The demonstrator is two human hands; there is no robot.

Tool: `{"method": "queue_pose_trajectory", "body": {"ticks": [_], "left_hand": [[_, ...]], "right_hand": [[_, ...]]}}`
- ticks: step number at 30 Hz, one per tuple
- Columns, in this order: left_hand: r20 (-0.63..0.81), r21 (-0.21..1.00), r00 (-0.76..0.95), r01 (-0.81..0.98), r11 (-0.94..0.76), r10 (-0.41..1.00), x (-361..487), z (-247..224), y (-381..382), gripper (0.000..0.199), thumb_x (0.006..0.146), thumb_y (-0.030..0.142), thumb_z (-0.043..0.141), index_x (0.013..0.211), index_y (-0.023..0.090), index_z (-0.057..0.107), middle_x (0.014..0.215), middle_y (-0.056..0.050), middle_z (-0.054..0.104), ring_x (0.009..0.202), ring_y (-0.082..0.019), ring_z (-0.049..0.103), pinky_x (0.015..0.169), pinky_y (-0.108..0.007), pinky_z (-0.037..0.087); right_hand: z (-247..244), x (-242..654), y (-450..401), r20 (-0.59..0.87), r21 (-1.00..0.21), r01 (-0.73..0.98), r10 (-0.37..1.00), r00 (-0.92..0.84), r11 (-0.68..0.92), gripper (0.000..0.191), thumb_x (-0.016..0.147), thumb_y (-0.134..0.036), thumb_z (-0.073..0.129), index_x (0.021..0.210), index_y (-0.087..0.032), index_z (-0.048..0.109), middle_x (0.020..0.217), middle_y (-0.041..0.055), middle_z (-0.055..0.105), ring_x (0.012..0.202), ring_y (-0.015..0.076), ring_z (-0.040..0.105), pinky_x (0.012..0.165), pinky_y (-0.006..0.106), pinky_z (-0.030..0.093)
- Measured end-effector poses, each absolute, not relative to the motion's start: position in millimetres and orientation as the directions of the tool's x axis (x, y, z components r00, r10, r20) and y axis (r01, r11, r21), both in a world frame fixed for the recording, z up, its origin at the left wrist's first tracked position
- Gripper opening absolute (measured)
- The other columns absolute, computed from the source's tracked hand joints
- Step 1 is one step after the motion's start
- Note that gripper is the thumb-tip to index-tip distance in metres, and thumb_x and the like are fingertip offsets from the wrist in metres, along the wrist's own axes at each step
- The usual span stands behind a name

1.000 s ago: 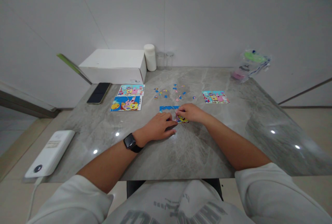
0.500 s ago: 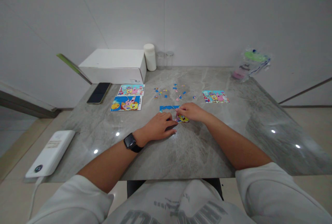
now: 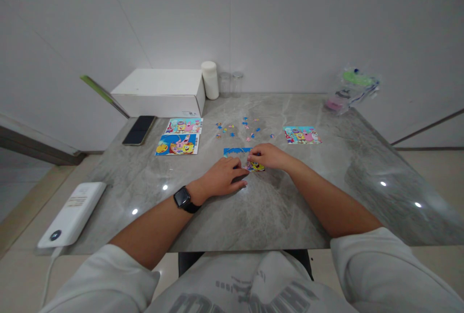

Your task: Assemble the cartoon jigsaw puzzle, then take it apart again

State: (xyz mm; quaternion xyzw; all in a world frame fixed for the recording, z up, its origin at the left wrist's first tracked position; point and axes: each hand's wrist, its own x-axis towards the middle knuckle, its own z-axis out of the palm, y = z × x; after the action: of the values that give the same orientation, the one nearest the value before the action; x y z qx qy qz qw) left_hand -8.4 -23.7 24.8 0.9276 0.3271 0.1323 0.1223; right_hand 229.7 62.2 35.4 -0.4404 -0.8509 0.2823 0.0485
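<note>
A partly joined blue and yellow puzzle (image 3: 256, 166) lies on the grey marble table between my hands. My left hand (image 3: 225, 176), with a black watch on its wrist, rests over the puzzle's lower left, fingers apart. From the right, my right hand (image 3: 267, 156) reaches over the puzzle's upper right with its fingers pinched together; whatever is between the fingertips is too small to make out. Several loose puzzle pieces (image 3: 232, 135) are scattered just beyond. A finished-looking cartoon picture (image 3: 302, 135) lies to the right.
Two picture cards (image 3: 177, 144) lie at the left beside a phone (image 3: 139, 130). Behind them stand a white box (image 3: 159, 92), a white bottle (image 3: 210, 80) and two glass jars (image 3: 237, 84). A power bank (image 3: 72, 214) is front left, a plastic bag (image 3: 350, 92) back right.
</note>
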Motion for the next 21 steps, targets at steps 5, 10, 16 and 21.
{"method": "queue_pose_trajectory", "body": {"ticks": [5,10,16,21], "left_hand": [[0.157,0.288,0.753,0.584,-0.759,0.639,-8,25,-23,0.043,0.104,0.051,0.054,0.132,0.023,0.072,0.113,-0.012,0.066,0.104,-0.026,0.062,0.092,-0.041,0.048],[0.166,0.291,0.754,0.578,-0.762,0.635,-9,22,-24,0.042,0.104,0.050,0.054,0.132,0.023,0.072,0.113,-0.012,0.066,0.104,-0.026,0.062,0.092,-0.041,0.048],[0.188,0.309,0.746,0.573,-0.759,0.639,-9,22,-24,0.041,0.103,0.051,0.056,0.130,0.024,0.072,0.113,-0.012,0.066,0.104,-0.026,0.062,0.093,-0.041,0.048],[0.188,0.291,0.748,0.576,-0.764,0.636,-9,23,-24,0.041,0.103,0.050,0.056,0.131,0.024,0.072,0.114,-0.012,0.066,0.106,-0.026,0.062,0.093,-0.041,0.048]], "right_hand": [[31,231,63,-0.180,-0.607,0.665,0.739,-0.649,0.435,0.016,0.083,-0.015,0.070,0.094,-0.020,0.080,0.085,0.0001,0.078,0.074,0.0136,0.066,0.071,0.022,0.045],[29,237,70,-0.151,-0.678,0.633,0.773,-0.617,0.373,0.012,0.085,-0.020,0.070,0.094,-0.019,0.077,0.084,0.0013,0.076,0.075,0.0144,0.066,0.074,0.024,0.048],[36,253,83,-0.183,-0.730,0.623,0.797,-0.575,0.282,0.012,0.084,-0.023,0.071,0.094,-0.019,0.076,0.088,0.0025,0.078,0.081,0.0157,0.069,0.075,0.025,0.051],[42,277,99,-0.187,-0.662,0.704,0.852,-0.489,0.259,0.014,0.085,-0.028,0.072,0.095,-0.019,0.076,0.087,0.0025,0.076,0.080,0.0165,0.068,0.072,0.025,0.050]]}}
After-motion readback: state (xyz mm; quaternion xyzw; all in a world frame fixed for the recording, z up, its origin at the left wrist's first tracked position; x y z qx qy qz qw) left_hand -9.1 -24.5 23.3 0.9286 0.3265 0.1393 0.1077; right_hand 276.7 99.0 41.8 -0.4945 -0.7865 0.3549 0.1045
